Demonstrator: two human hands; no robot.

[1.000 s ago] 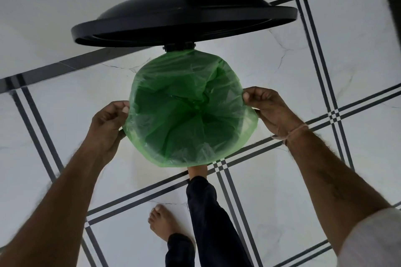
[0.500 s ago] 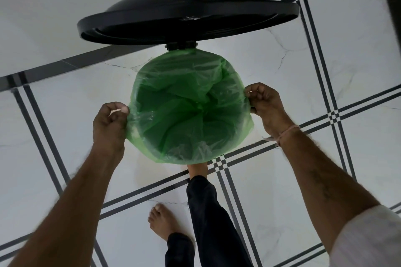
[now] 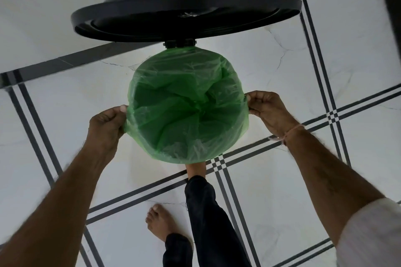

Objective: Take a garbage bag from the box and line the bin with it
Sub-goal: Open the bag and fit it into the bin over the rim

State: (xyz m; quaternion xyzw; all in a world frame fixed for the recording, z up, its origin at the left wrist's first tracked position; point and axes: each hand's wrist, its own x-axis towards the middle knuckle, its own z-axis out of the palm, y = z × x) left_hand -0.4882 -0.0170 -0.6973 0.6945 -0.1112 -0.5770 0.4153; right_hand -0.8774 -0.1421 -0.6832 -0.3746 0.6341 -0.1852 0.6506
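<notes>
I look straight down into a round pedal bin whose body is hidden under a translucent green garbage bag [image 3: 186,110]. The bag hangs inside and its edge is folded out over the rim all the way round. The bin's black lid [image 3: 184,11] stands raised at the back on its hinge [image 3: 179,44]. My left hand [image 3: 106,125] pinches the bag's edge at the left of the rim. My right hand [image 3: 265,108] pinches the edge at the right. The box of bags is not in view.
White marble floor with black double lines [image 3: 219,165] surrounds the bin. My right foot [image 3: 195,169] reaches under the bin's front, the leg in dark trousers. My bare left foot [image 3: 159,222] stands behind it. A dark strip [image 3: 65,60] runs along the wall.
Both hands have slid a little lower along the rim, drawing the bag's folded edge further down the outside. The lid stays up.
</notes>
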